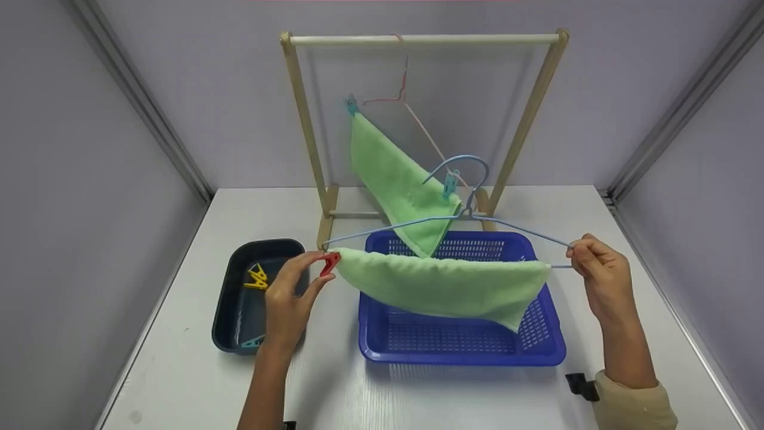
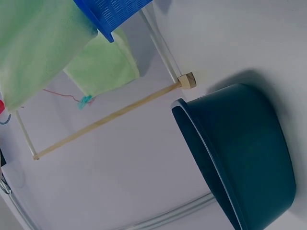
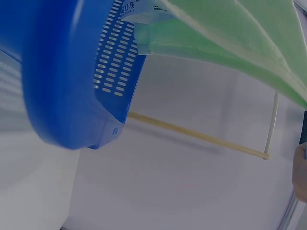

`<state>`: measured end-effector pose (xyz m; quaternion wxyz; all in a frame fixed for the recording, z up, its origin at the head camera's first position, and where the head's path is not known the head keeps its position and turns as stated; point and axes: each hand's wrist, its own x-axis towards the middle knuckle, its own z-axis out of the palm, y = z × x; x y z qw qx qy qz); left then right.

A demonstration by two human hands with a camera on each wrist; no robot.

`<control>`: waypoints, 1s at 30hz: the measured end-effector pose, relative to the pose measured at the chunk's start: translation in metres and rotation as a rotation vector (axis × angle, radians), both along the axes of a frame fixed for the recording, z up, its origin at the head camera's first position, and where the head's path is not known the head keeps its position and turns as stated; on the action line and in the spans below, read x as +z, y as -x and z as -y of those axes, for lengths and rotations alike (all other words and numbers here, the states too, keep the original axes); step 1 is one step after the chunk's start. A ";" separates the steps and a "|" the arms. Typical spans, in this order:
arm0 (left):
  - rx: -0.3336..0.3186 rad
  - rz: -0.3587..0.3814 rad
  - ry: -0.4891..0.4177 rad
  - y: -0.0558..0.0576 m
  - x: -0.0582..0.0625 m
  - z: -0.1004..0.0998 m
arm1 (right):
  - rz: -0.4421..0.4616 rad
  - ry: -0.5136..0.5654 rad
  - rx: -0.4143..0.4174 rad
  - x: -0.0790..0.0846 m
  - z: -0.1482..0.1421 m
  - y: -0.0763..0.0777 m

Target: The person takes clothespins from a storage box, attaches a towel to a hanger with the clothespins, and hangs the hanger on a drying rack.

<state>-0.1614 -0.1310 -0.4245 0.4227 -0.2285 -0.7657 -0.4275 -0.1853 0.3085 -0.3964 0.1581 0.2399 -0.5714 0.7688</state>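
A light blue hanger [image 1: 412, 222] is held up over the basket, with a green towel [image 1: 441, 285] draped on its lower bar. My left hand [image 1: 290, 294] pinches a red clothespin [image 1: 329, 263] between thumb and fingers, right at the towel's left top corner and the hanger's left end. With curled fingers, my right hand [image 1: 607, 280] grips the hanger's right end, beyond the towel's edge. In the left wrist view, a bit of the red clothespin [image 2: 1, 106] shows beside the towel [image 2: 38, 48]. The right wrist view shows the towel [image 3: 249, 33] hanging down, with the fingers at the right edge.
Behind stands a wooden rack [image 1: 424, 40] carrying a pink hanger [image 1: 425, 128]; another green towel [image 1: 397, 179] hangs from it by teal clothespins [image 1: 451, 184]. Below is a blue basket [image 1: 462, 358]. A dark teal tub [image 1: 224, 310] at left contains yellow clothespins [image 1: 256, 278] and a teal one [image 1: 253, 341].
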 end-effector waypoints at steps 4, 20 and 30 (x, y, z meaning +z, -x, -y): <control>-0.009 -0.062 -0.006 0.001 0.001 -0.001 | 0.000 0.001 0.000 0.000 0.000 -0.002; -0.007 -0.157 0.219 0.002 0.008 0.006 | -0.063 -0.015 0.029 0.002 -0.001 -0.007; 0.054 -0.247 0.435 0.005 0.010 0.006 | -0.163 0.003 0.106 -0.002 -0.003 -0.005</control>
